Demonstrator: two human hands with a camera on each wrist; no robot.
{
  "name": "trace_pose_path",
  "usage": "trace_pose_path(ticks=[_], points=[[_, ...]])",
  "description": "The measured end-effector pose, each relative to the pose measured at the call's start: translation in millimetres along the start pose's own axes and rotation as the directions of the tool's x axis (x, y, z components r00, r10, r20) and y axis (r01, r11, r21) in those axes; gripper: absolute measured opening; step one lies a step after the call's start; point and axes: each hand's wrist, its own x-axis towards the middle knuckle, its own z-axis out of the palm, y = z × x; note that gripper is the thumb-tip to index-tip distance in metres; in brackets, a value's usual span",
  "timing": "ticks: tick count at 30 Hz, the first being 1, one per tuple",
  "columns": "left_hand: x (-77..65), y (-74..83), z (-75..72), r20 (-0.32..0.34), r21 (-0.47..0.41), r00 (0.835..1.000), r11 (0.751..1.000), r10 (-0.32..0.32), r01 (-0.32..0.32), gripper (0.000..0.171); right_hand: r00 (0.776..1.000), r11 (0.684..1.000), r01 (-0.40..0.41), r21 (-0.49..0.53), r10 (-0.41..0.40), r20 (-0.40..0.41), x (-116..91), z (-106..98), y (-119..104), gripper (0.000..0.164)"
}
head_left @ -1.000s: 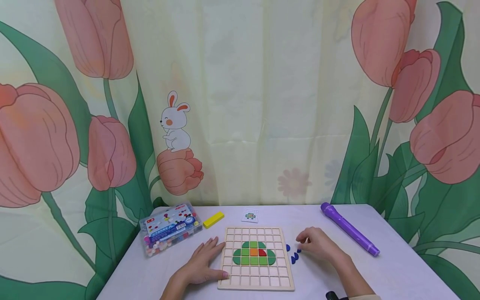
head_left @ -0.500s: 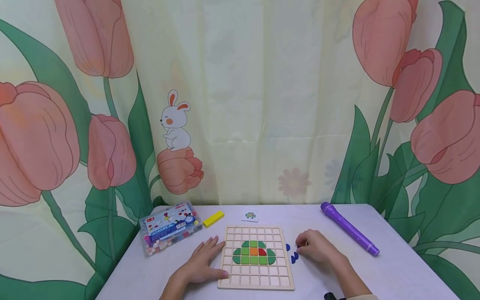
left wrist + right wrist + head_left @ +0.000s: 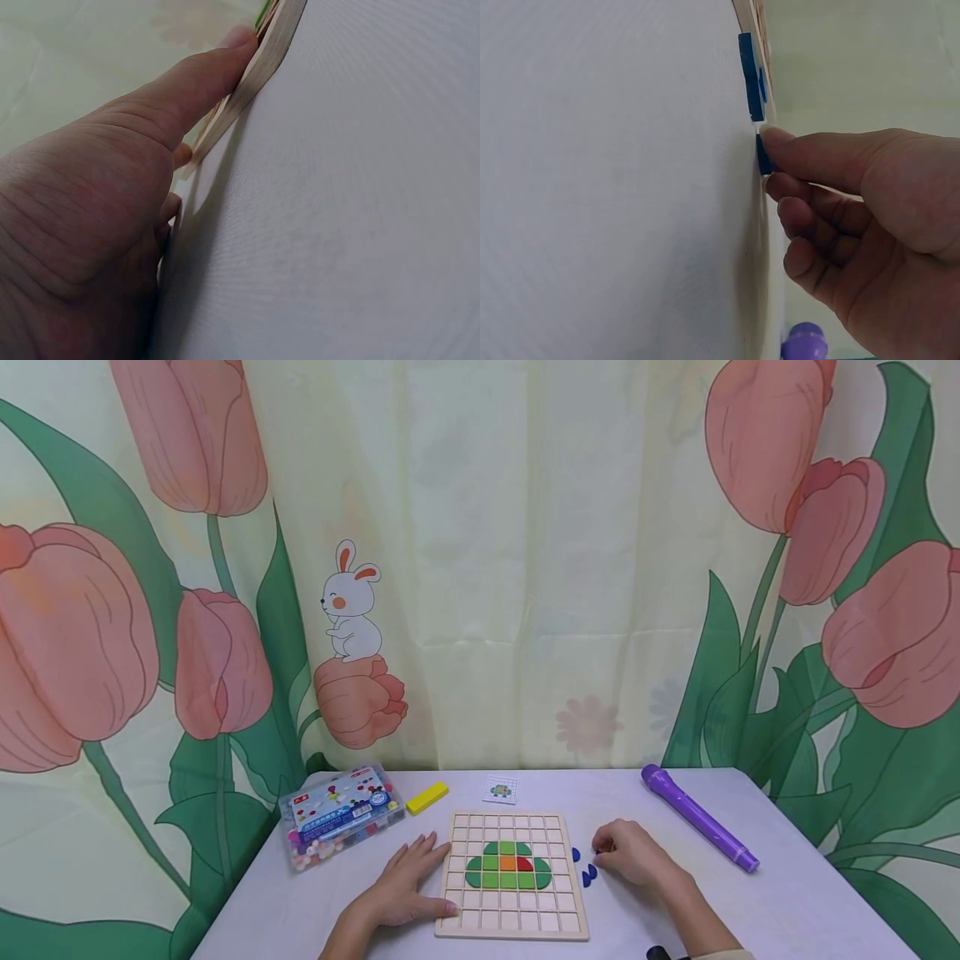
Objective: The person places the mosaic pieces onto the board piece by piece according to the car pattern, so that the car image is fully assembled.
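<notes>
A wooden grid board [image 3: 517, 927] lies on the table, with light green, dark green, orange and red pieces forming a rounded shape in its cells. My left hand [image 3: 408, 885] rests at its left side, fingers spread straight and thumb [image 3: 202, 82] lying on the board's edge. Right of the board, my right hand [image 3: 637, 856] pinches a dark blue piece [image 3: 763, 154] between thumb and index finger, at the tabletop. Several other blue pieces, such as one [image 3: 576, 854] by the board's edge, lie between board and hand. The head view hides most of the pinched piece.
Behind the board lies a small pattern card [image 3: 500, 790]. A clear box [image 3: 341, 817] of colourful pieces and a yellow block [image 3: 427, 798] are at the back left. A purple stick [image 3: 701, 818] lies at the right. A tulip-patterned curtain [image 3: 480, 568] hangs behind the table.
My right hand has sunk slightly and its fingers have closed on a blue piece, which they now cover in the head view. My left hand and the board have stayed put.
</notes>
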Motion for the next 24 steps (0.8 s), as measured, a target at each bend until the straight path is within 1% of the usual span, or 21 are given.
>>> trace_pose_path(ticks=[8, 15, 19, 24], points=[[2.2, -2.8, 1.3, 0.008, -0.004, 1.0, 1.0, -0.005, 0.005, 0.101, 1.0, 1.0, 0.021, 0.0, -0.021, -0.011, 0.7, 0.1, 0.9, 0.015], [3.5, -3.8, 2.4, 0.007, 0.002, 1.0, 1.0, -0.006, 0.006, 0.101, 0.999, 0.999, 0.027, 0.037, -0.026, -0.024, 0.2, -0.2, 0.7, 0.022], [3.1, -3.0, 2.5, 0.006, 0.001, 1.0, 1.0, -0.011, 0.011, 0.101, 0.999, 0.998, 0.031, 0.057, -0.03, -0.018, -0.4, -0.7, -0.6, 0.022], [2.4, -1.0, 1.6, 0.008, 0.005, 1.0, 1.0, -0.017, 0.017, 0.101, 0.998, 0.995, 0.062, 0.075, -0.062, -0.006, 0.3, -1.9, -1.7, 0.019]])
